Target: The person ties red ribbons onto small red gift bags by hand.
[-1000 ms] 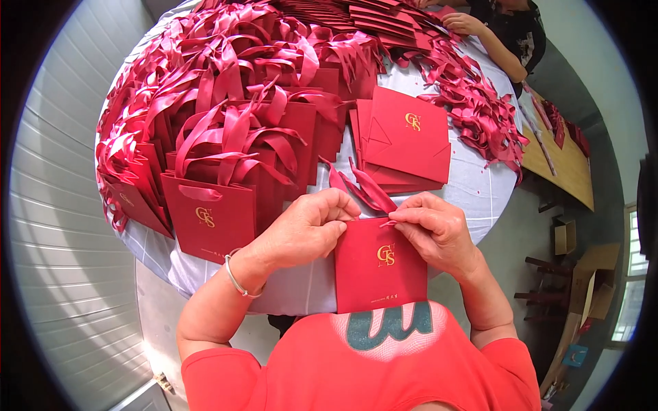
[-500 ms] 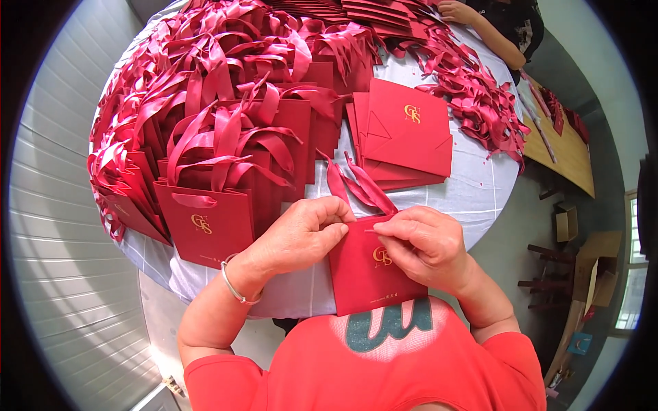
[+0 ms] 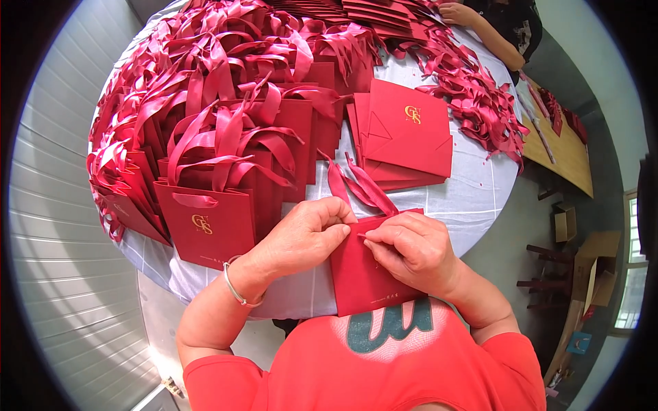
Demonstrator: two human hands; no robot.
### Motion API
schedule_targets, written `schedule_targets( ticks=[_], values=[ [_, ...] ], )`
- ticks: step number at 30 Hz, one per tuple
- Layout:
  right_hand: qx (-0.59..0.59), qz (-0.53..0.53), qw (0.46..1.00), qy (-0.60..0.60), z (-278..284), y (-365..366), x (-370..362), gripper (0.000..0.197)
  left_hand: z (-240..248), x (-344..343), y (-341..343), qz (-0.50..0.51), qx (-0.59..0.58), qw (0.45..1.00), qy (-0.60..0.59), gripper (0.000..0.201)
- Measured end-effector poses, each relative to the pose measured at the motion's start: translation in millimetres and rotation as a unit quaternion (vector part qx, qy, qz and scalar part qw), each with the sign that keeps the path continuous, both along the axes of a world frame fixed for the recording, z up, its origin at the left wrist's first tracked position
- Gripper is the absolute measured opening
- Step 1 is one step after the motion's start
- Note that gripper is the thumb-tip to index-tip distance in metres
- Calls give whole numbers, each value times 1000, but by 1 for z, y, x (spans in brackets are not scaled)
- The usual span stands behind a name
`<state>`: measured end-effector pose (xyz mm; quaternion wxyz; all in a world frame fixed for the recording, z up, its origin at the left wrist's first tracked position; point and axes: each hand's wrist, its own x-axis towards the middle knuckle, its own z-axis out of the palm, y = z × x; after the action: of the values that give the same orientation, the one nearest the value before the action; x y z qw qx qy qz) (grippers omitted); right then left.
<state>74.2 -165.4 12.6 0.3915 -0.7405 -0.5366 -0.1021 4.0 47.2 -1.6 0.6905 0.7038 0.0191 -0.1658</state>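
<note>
A small red paper gift bag [image 3: 356,277] with gold print lies flat in front of my chest, at the table's near edge. My left hand [image 3: 312,229] is closed in a pinch at the bag's upper left rim. A silver bangle sits on that wrist. With thumb and forefinger, my right hand [image 3: 415,250] pinches the thin tip of a ribbon on the bag's front, close to my left fingertips. The shiny dark pink ribbon [image 3: 367,188] loops up past the bag's top onto the cloth. My right fingers cover part of the gold emblem.
Several finished-looking red bags [image 3: 205,229] with ribbon handles crowd the left. Flat folded bags [image 3: 408,130] are stacked ahead, and loose ribbons [image 3: 480,113] heap at the far right. Another person's arm [image 3: 493,41] rests at the far right edge. Cartons [image 3: 593,264] stand on the right.
My right hand has moved slightly left across the bag's front, bringing the ribbon tip nearer my left fingers. My left hand has hardly moved.
</note>
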Motion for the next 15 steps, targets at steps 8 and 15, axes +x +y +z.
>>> schedule_targets(
  ticks=[8,15],
  values=[
    [-61,-5,994,-94,5,6,-4,14,2,-2,-2,20,17,1000,10,9],
    [-169,-20,957,-234,9,14,-16,10,0,-2,-3,31,33,999,-1,9]
  ],
)
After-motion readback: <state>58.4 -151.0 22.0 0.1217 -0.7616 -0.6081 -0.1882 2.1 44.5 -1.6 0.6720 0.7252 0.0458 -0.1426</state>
